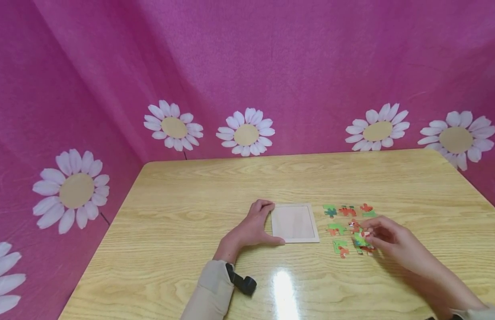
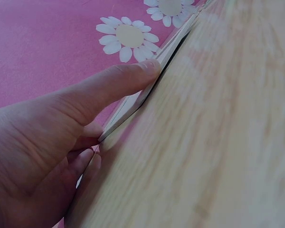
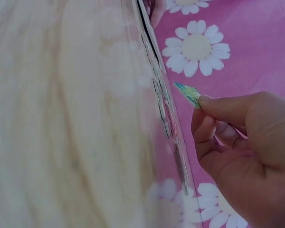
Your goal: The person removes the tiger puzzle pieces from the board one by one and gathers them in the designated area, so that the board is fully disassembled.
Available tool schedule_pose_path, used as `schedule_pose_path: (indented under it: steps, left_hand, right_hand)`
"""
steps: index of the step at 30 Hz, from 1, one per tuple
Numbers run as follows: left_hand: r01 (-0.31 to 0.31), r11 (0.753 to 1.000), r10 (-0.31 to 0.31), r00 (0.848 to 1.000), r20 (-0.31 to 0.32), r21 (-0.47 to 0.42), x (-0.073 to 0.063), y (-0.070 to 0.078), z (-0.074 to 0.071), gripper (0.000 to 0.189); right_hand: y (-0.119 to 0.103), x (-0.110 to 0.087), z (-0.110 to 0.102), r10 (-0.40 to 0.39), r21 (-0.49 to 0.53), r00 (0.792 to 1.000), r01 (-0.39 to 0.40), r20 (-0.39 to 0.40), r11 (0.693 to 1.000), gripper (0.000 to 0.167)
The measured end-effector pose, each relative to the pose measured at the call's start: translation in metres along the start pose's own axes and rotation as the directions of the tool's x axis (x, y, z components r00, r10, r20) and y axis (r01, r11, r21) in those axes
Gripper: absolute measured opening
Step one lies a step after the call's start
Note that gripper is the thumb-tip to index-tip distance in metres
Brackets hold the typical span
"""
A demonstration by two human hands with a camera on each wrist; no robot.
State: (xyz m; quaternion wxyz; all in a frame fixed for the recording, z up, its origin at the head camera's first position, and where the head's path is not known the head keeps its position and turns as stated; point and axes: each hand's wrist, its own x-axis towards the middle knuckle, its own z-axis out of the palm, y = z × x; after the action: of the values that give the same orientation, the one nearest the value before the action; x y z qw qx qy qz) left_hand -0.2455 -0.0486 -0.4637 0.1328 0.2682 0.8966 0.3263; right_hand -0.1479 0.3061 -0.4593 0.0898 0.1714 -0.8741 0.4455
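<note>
A square, pale wooden puzzle tray (image 1: 295, 240) lies on the table with its recess bare. My left hand (image 1: 254, 227) grips it from the left, thumb along the near edge and fingers at the far left corner; the left wrist view shows the thumb (image 2: 149, 69) against the rim. Between thumb and fingertips, my right hand (image 1: 393, 242) pinches a green jigsaw piece (image 3: 187, 93), raised above the table. Other jigsaw pieces, green and orange, lie in loose rows right of the tray, among them a green-orange piece (image 1: 341, 248). My right hand partly hides the nearest ones.
The wooden table (image 1: 183, 249) reaches back to a pink curtain (image 1: 303, 66) printed with white daisies, which also hangs along the left side. A black wrist strap (image 1: 241, 282) sits on my left forearm, close above the tabletop.
</note>
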Motion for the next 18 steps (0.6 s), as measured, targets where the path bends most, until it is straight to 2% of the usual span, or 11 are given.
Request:
schedule_pose_path:
  steps: [3,8,12,18]
  left_hand:
    - [0.004,1.000,-0.004,1.000,0.002,-0.001,0.000,0.000,0.000,0.104]
    - [0.010,1.000,-0.010,1.000,0.003,-0.014,-0.001,0.001,-0.001,0.104]
    - [0.007,1.000,-0.007,1.000,-0.001,-0.010,-0.001,0.000,-0.001,0.104]
    - [0.001,1.000,-0.001,1.000,0.002,-0.009,0.000,-0.001,0.000,0.104]
  right_hand:
    - [0.004,-0.004,-0.004,-0.013,0.001,1.000,0.013,-0.004,1.000,0.025]
    - [0.009,-0.009,-0.012,0.013,0.005,0.999,-0.013,0.031,1.000,0.025]
    - [0.014,-0.011,-0.019,-0.015,0.006,0.998,0.015,0.055,1.000,0.026]
    - [0.023,-0.017,-0.027,-0.008,0.007,0.999,0.007,0.050,1.000,0.025]
